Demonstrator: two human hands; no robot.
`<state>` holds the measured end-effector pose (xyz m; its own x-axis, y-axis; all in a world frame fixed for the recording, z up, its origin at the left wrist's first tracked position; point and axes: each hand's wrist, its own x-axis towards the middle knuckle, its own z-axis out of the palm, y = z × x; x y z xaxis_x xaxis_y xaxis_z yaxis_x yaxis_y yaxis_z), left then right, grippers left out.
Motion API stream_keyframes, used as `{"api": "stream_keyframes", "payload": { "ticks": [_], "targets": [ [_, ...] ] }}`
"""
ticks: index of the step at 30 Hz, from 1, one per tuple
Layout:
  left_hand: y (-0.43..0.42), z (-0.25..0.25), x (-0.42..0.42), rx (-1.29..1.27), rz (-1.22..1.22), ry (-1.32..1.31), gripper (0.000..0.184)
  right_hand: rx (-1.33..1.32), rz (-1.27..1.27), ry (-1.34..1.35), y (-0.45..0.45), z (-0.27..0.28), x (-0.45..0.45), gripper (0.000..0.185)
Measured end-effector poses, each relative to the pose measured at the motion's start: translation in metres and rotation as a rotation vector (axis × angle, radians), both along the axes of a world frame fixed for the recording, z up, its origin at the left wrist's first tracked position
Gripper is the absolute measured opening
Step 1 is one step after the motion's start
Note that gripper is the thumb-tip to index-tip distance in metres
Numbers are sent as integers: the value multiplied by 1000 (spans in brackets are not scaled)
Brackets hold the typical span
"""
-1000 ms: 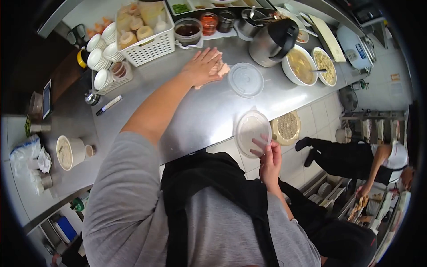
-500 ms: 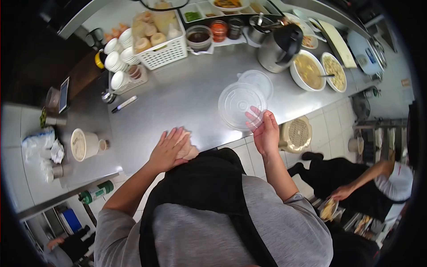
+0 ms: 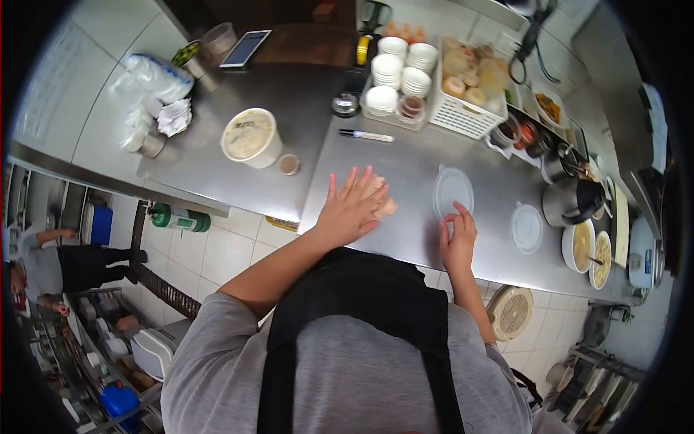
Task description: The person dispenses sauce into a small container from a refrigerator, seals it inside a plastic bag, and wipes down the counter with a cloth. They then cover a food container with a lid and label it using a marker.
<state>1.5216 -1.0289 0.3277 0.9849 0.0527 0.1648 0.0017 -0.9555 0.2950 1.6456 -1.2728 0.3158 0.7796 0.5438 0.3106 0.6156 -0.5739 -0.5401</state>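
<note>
My left hand [image 3: 352,205] lies flat with fingers spread on a crumpled pinkish cloth [image 3: 388,207] at the counter's front edge. It presses on the cloth without gripping it, and covers most of it. A clear round plastic lid [image 3: 452,189] rests on the steel counter to the right. My right hand [image 3: 458,240] is at the lid's near edge, thumb and fingers loosely curved and apart; I cannot tell if the fingertips touch it. Farther right lies a second clear lid [image 3: 527,228].
A marker [image 3: 366,135] lies before stacked white cups [image 3: 387,71] and a white basket [image 3: 463,114]. Left is a large tub [image 3: 252,137] beside a small cup [image 3: 289,165]. A steel jug [image 3: 573,201] and bowls of food [image 3: 579,247] stand right. A stool [image 3: 510,312] is below.
My view has turned left. The lid that my right hand held up now lies on the counter, apart from the second lid. My left hand stays on the cloth, fingers more spread.
</note>
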Motion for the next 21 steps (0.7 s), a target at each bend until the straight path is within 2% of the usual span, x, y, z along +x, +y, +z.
{"api": "stream_keyframes", "payload": {
  "ticks": [1,3,5,7,8,10,11,13,17,21],
  "targets": [
    [19,5,-10,-3,11,-4,72,-78,-12,26,10,-9,-5,15],
    [77,11,-32,85,258,-299,72,-163,-11,18,22,-28,-17,16],
    [147,11,-53,-15,545,-541,69,-248,-25,11,40,-29,-31,18],
    [214,-4,-66,-276,872,-705,65,-373,-138,-103,61,-22,-47,24],
    [240,-11,-70,-287,867,-702,65,-382,-146,-103,72,-18,-54,24],
    [276,-18,-73,-1288,977,-547,56,-300,-123,-91,97,-12,-64,32],
    [286,-26,-73,-1299,969,-535,56,-179,-50,-62,109,-12,-67,36],
    [295,-31,-72,-1543,829,-277,43,-116,32,-53,140,-10,-79,36],
    [286,-27,-70,-1582,769,-361,43,-113,83,-47,194,-23,-95,31],
    [286,-34,-75,-1416,751,-376,36,-80,76,-104,209,-43,-75,21]
  ]
}}
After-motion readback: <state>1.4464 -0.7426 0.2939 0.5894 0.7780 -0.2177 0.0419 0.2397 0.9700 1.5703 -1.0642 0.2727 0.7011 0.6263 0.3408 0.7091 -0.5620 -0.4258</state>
